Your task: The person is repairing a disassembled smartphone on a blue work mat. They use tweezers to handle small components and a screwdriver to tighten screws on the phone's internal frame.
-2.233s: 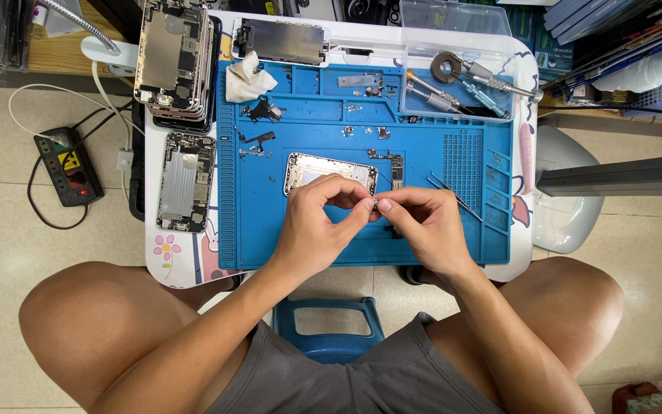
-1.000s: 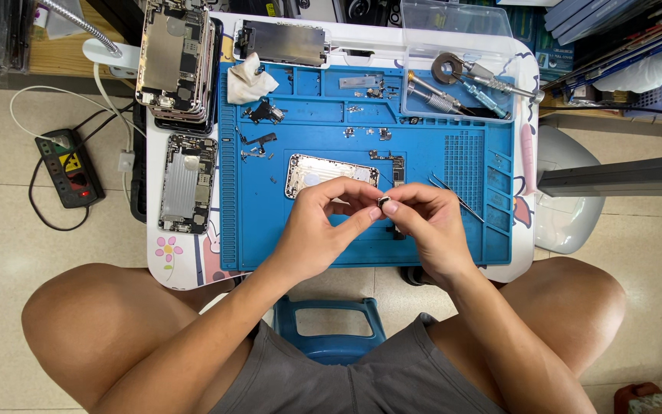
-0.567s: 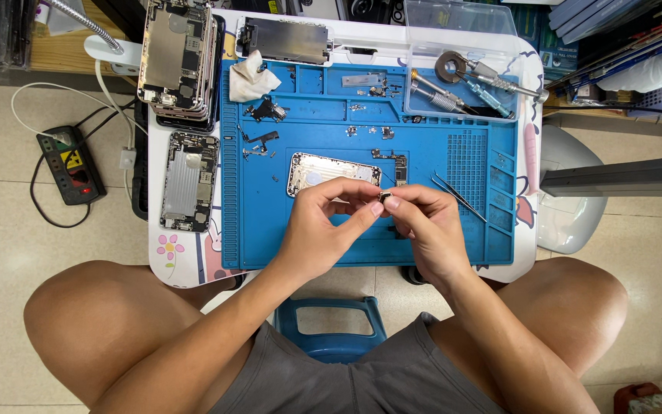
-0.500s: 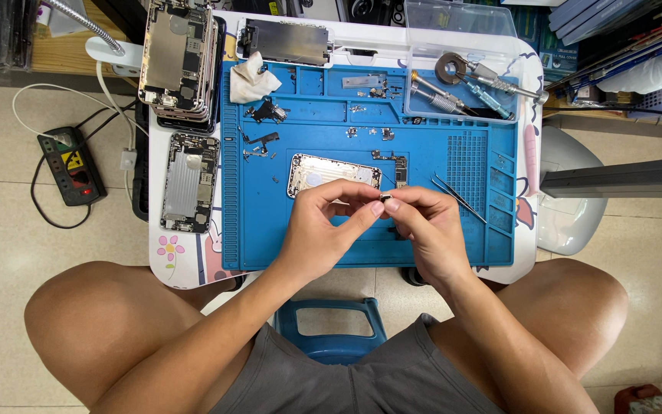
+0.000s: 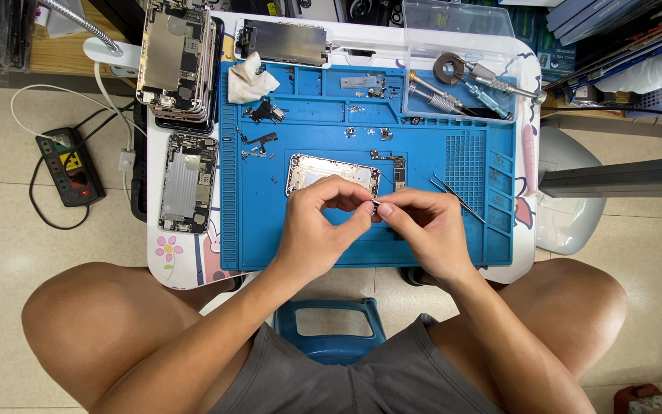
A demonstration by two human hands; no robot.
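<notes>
My left hand (image 5: 321, 230) and my right hand (image 5: 423, 227) meet over the blue work mat (image 5: 262, 230), fingertips pinched together on a tiny dark phone part (image 5: 375, 204). Just beyond my fingers an opened silver phone housing (image 5: 329, 170) lies on the mat, partly hidden by my left hand. A pair of tweezers (image 5: 457, 197) lies on the mat right of my right hand. Small screws and flex parts (image 5: 258, 142) are scattered on the mat's upper left.
A stack of phone housings (image 5: 175, 61) and a single housing (image 5: 186, 182) lie left of the mat on the small white table (image 5: 181, 257). A screen panel (image 5: 283, 41), a crumpled cloth (image 5: 250, 78) and screwdrivers (image 5: 453, 96) sit at the back. A power strip (image 5: 70, 165) lies on the floor left.
Both hands have stayed over the mat, fingertips drawing closer together on the small part. The view has shifted slightly.
</notes>
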